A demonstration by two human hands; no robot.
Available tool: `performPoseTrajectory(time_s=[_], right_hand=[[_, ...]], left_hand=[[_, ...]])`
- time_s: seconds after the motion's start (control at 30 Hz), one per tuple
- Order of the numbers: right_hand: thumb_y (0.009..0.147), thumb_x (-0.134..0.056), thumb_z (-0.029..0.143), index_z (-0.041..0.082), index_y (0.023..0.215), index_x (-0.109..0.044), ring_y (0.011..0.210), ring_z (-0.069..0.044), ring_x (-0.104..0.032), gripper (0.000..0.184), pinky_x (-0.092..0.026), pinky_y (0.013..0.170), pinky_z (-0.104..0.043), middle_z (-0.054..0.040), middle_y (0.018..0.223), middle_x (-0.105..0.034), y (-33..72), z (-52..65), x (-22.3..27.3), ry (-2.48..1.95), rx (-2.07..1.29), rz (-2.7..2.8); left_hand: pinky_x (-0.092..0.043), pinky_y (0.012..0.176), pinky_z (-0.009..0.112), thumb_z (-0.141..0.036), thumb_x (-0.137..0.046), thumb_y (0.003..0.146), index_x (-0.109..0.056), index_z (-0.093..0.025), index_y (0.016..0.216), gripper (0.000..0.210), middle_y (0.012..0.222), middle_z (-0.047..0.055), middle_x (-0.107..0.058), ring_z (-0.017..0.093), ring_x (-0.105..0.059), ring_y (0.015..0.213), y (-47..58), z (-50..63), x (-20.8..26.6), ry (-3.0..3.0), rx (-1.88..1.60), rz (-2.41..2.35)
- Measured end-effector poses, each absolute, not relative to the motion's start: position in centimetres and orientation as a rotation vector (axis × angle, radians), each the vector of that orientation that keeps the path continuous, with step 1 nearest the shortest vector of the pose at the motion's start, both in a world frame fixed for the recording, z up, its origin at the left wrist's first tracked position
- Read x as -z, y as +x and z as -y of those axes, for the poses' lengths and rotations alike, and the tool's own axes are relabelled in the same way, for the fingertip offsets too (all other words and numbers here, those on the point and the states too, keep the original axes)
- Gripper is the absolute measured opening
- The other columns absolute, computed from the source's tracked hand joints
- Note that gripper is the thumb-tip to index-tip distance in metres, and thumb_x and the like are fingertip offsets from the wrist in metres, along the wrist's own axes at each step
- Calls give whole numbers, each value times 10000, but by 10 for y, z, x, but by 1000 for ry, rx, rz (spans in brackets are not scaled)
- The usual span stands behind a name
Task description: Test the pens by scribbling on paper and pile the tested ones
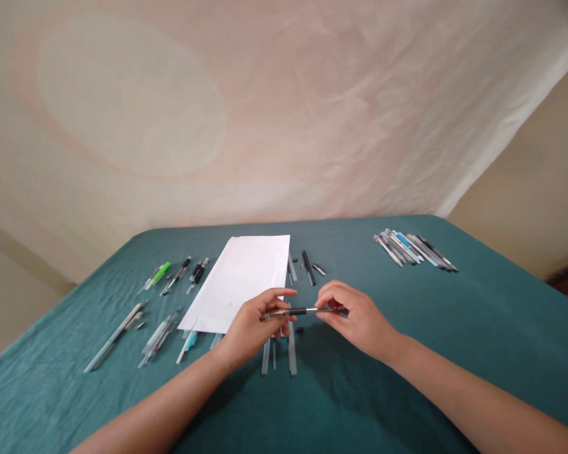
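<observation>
A slim pen (299, 311) with a dark grip section and a clear barrel lies level between my two hands, above the table. My left hand (258, 318) pinches its left end, with the other fingers loosely spread. At the right end, the thumb and fingers of my right hand (353, 313) are closed on the pen near a silvery section. Beneath and just beyond my left hand is a white sheet of paper (246, 277). Several clear pen tubes (291, 353) lie below the hands, partly hidden by my left hand. A small black cap (300, 330) rests under the pen.
Pens lie in a row (414, 249) at the back right of the green-covered table (430, 353). Pen parts, a green pen (161, 273) and clear barrels (158, 340) are grouped on the left. A black pen piece (307, 268) lies right of the paper. A pale cloth (284, 113) hangs behind.
</observation>
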State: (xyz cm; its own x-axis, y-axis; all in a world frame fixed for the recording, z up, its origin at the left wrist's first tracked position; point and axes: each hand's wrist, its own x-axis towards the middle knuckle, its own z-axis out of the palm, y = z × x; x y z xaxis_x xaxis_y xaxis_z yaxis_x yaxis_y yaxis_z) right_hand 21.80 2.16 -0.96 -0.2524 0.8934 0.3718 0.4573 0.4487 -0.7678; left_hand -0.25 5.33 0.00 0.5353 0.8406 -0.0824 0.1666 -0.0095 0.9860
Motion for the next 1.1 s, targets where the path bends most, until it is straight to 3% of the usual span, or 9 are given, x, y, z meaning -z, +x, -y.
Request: performPoseTrajectory(time_s=[0.17, 0.43, 0.6, 0.83, 1.1], right_hand=[[793, -614, 185, 207, 879, -636, 734, -120, -563, 92, -442, 641, -217, -9, 840, -588, 219, -25, 15, -1198, -741, 1853], [786, -611, 219, 218, 1005, -553, 801, -127, -550, 226, -448, 736, -246, -10, 923, -572, 222, -27, 16, -1189, -1006, 1631], [810, -607, 278, 202, 970, -534, 736, -105, -526, 191, -428, 673, -216, 5, 858, -553, 228, -32, 19, -1104, -1167, 1398], [794, -629, 271, 212, 1005, -534, 782, -120, -567, 238, -459, 720, -240, -7, 901, -596, 222, -30, 21, -1108, -1150, 1367], [833, -586, 233, 206, 875, -634, 713, -120, -592, 69, -450, 683, -242, 1, 795, -606, 220, -26, 16, -1189, -789, 1705]], left_hand=[[-313, 421, 168, -290, -577, 822, -488, -164, 1094, 313, 785, 26, -610, 64, -499, 511, -3, -55, 0, 1334, -629, -808], [-318, 459, 177, -334, -576, 831, -477, -179, 1044, 282, 815, 25, -591, 65, -496, 547, -5, -56, 0, 1325, -684, -809], [-294, 459, 180, -372, -557, 839, -473, -172, 1008, 275, 778, 11, -571, 60, -467, 522, -3, -56, -3, 1338, -666, -801], [-211, 447, 180, -336, -603, 818, -476, -172, 922, 232, 568, -83, -387, 34, -320, 453, -5, -55, 5, 1350, -717, -768], [-195, 433, 178, -329, -650, 775, -479, -172, 837, 241, 565, -81, -394, 29, -308, 440, -1, -54, 7, 1294, -810, -817]])
